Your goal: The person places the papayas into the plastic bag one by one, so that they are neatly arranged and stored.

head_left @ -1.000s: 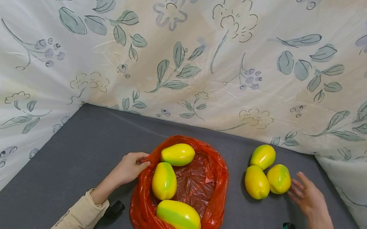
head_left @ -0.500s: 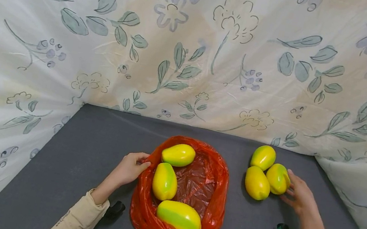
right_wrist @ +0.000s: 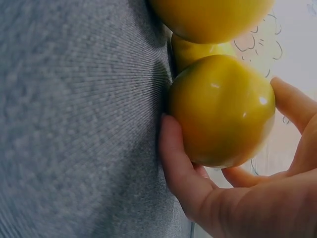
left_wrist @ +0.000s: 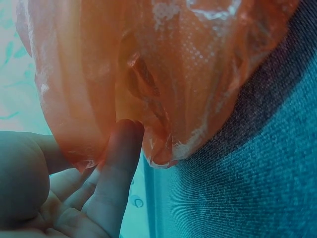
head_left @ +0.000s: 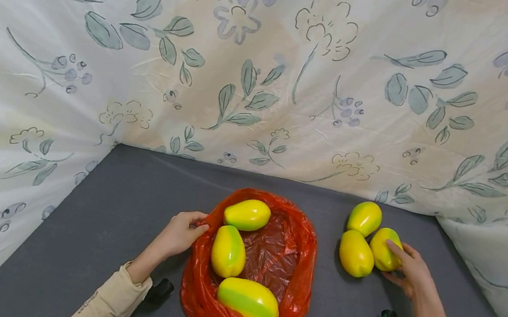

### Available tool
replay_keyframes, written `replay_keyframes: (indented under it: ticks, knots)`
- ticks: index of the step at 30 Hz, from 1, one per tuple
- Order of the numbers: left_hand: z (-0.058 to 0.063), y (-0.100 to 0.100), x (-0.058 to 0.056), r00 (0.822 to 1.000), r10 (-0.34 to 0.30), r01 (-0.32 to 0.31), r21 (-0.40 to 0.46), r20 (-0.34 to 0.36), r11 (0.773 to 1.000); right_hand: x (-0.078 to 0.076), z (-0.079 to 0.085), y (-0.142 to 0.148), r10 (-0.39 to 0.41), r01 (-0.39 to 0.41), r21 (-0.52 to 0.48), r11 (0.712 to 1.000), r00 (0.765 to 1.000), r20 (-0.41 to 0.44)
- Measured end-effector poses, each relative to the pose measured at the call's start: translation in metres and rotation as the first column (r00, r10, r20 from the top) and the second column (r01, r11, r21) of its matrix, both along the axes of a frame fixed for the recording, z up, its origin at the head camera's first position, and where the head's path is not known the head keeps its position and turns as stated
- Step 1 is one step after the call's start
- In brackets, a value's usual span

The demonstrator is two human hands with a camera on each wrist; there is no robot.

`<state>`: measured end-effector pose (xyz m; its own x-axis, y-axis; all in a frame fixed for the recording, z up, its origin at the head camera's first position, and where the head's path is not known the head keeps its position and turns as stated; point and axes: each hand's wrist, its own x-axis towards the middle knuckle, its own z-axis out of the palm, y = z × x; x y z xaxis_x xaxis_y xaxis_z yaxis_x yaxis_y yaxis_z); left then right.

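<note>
A red plastic bag (head_left: 301, 278) stands with its mouth spread wide. Inside it are three yellow-green mangoes, one at the back (head_left: 247, 214), one at the left (head_left: 228, 252) and one in front (head_left: 249, 302). My left hand (head_left: 178, 233) pinches the bag's left rim; the left wrist view shows the thin red plastic (left_wrist: 163, 89) over the fingers. At the right, my right hand (head_left: 415, 274) grips a mango (head_left: 381, 249) from its right side. In the right wrist view, fingers and thumb lie on either side of that mango (right_wrist: 223, 111), which still lies on the cloth.
Two more mangoes lie just left of the gripped one, one behind (head_left: 365, 217) and one nearer (head_left: 356, 254). Dark grey cloth (head_left: 128, 188) covers the table. A floral curtain (head_left: 268, 71) rises behind the table and along both sides.
My right hand has moved left to the rightmost mango, and its fingers have come round it. The left hand and the bag stay where they were.
</note>
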<state>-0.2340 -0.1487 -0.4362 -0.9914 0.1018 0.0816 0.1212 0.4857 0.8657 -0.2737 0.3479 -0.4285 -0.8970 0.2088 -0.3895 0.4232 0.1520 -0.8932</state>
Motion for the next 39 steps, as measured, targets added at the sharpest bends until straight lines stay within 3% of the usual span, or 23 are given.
replay_keyframes:
  ticks: [9,16,24,39]
  knots:
    - [0.000,0.000,0.000,1.000,-0.002,0.002,0.016,0.004,1.000,0.001,0.002,0.001,-0.015,0.015,-0.038,0.999,1.000,-0.006]
    - [0.001,0.000,0.001,1.000,0.000,0.000,0.006,-0.006,1.000,0.001,0.006,0.003,-0.115,0.112,-0.129,0.985,0.993,-0.020]
    - [0.000,0.001,0.001,1.000,0.002,-0.002,0.001,-0.002,1.000,0.003,0.018,-0.001,-0.155,0.140,-0.189,0.972,0.986,-0.067]
    - [0.000,0.000,0.001,1.000,0.001,-0.001,0.008,-0.005,1.000,-0.004,0.010,0.007,-0.135,0.079,-0.253,0.964,0.968,-0.212]
